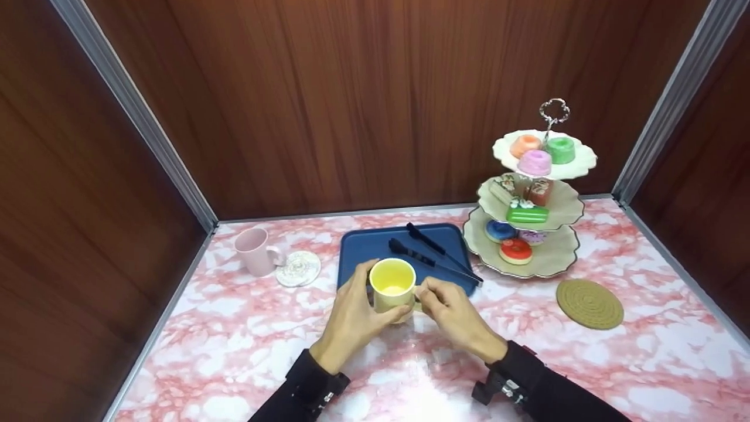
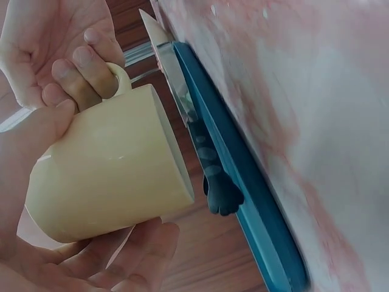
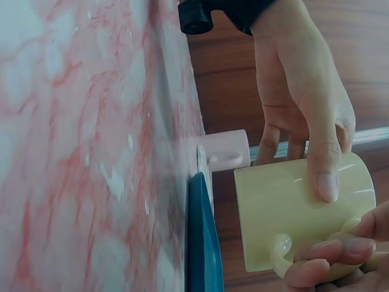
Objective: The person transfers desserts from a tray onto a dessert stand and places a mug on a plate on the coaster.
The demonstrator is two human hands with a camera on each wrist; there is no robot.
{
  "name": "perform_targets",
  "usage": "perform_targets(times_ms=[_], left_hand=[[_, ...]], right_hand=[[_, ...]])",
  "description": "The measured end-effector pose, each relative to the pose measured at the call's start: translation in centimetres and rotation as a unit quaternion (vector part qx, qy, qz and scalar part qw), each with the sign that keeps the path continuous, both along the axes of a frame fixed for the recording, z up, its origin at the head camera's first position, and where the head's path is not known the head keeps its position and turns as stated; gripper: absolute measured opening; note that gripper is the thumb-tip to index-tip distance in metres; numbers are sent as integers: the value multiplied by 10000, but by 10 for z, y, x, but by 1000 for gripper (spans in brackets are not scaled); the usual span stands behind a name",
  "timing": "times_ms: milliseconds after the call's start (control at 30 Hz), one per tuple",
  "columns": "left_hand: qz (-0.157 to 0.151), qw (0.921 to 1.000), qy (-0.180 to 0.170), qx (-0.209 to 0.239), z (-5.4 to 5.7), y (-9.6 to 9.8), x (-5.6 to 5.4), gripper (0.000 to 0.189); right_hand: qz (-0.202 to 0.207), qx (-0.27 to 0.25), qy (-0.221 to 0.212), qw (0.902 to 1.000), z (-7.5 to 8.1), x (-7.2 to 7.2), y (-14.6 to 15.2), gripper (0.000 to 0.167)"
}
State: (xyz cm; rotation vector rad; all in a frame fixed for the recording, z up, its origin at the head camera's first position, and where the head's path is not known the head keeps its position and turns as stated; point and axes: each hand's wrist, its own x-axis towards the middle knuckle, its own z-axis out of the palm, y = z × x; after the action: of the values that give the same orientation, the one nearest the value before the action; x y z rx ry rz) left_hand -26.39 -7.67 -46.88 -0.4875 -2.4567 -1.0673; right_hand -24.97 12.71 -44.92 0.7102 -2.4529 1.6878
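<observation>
A pale yellow mug (image 1: 394, 281) is held upright above the table in both hands, its bright yellow inside showing in the head view. My left hand (image 1: 354, 313) grips the mug's body, thumb on the near side and fingers round the far side. At its right, my right hand (image 1: 451, 310) grips the handle (image 2: 121, 82) with curled fingers. In the right wrist view, the left thumb lies along the mug's wall (image 3: 273, 201). Just behind the mug is a blue tray (image 1: 366, 243) with black-tipped tongs (image 1: 433, 246) lying on it.
A pink mug (image 1: 255, 253) stands at the left beside white round coasters (image 1: 299, 268). At the back right rises a three-tier stand (image 1: 559, 252) with toy cakes and doughnuts. A tan woven coaster (image 1: 590, 303) lies before it. Wooden panels (image 1: 351, 117) enclose the table.
</observation>
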Motion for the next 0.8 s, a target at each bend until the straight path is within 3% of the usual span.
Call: perform_targets(times_ms=[200,433,800], left_hand=[[-203,9998,9,-78,-3,11,-1,82],[-438,9989,80,-108,-7,26,-2,72],[-790,9968,-8,-117,-12,51,-1,72]], right_hand=[[-265,-152,-1,9995,-28,-16,21,31],[-413,-68,76,9991,-27,-16,43,29],[-824,92,148,9964,-33,-8,71,29]])
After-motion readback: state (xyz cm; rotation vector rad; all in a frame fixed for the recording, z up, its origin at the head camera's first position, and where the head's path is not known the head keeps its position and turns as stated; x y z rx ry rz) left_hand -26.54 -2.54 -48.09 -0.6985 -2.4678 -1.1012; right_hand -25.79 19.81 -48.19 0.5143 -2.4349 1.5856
